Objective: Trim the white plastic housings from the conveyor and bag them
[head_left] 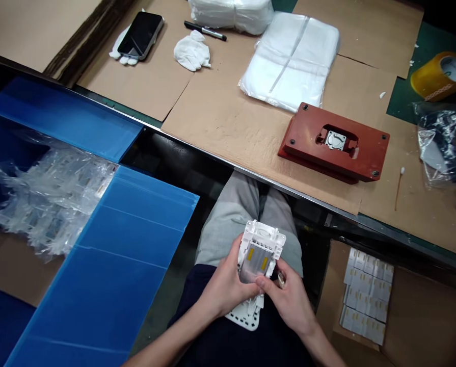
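Observation:
Over my lap I hold a white plastic housing (244, 315) with a clear-looking panel (255, 262) and two yellow strips set in its middle. My left hand (230, 283) wraps its left side, thumb across the lower front. On the other side my right hand (289, 293) grips the right edge, its thumb pressed near the panel's lower corner. A small pale piece shows by the right fingers; I cannot tell what it is. Beyond, on the bench, a red-brown fixture block (300, 135) has a small silver metal part (335, 140) in its recess.
A blue box (136, 229) with bagged parts (55, 199) stands left. At right, a cardboard box (329, 295) holds rows of small silvery pieces (367, 295). The bench carries plastic bags (291, 56), a phone (141, 34), white glove (192, 51), marker (205, 30), tape (428, 79) and cotton swab (399, 186).

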Available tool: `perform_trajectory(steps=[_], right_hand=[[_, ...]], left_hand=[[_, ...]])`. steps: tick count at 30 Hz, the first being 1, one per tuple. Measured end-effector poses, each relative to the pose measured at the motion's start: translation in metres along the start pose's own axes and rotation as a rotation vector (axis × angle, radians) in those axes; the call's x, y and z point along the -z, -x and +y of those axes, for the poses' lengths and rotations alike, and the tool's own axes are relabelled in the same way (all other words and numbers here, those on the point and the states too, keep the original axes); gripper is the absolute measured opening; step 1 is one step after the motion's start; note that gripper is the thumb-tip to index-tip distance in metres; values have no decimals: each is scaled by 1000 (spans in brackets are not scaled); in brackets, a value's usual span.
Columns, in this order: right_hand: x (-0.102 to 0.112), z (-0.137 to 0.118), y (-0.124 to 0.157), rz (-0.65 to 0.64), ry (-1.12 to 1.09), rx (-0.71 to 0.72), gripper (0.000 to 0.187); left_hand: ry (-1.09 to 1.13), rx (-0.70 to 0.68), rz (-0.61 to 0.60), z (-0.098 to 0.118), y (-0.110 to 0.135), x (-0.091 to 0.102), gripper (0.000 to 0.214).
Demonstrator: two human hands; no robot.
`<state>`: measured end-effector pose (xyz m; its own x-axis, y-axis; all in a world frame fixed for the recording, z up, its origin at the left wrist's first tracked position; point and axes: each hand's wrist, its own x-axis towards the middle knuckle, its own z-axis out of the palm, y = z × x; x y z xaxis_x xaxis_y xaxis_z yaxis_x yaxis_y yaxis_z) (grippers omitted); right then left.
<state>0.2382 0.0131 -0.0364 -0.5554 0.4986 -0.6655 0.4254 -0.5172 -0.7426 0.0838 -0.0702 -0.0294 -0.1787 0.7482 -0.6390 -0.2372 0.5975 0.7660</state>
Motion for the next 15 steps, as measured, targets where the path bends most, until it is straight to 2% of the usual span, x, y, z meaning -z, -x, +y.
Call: perform_trajectory(steps=[3,7,15], right_hand=[[3,2,-3,-29,-9,25,46],[9,-2,-2,-86,-18,-45,49],[8,-1,0,-70,80,-54,42]], left_hand=[[11,-9,1,-1,-1,-3,96],[4,19,20,1,2,-3,100],[-41,8,56,-4,5,-6,95]])
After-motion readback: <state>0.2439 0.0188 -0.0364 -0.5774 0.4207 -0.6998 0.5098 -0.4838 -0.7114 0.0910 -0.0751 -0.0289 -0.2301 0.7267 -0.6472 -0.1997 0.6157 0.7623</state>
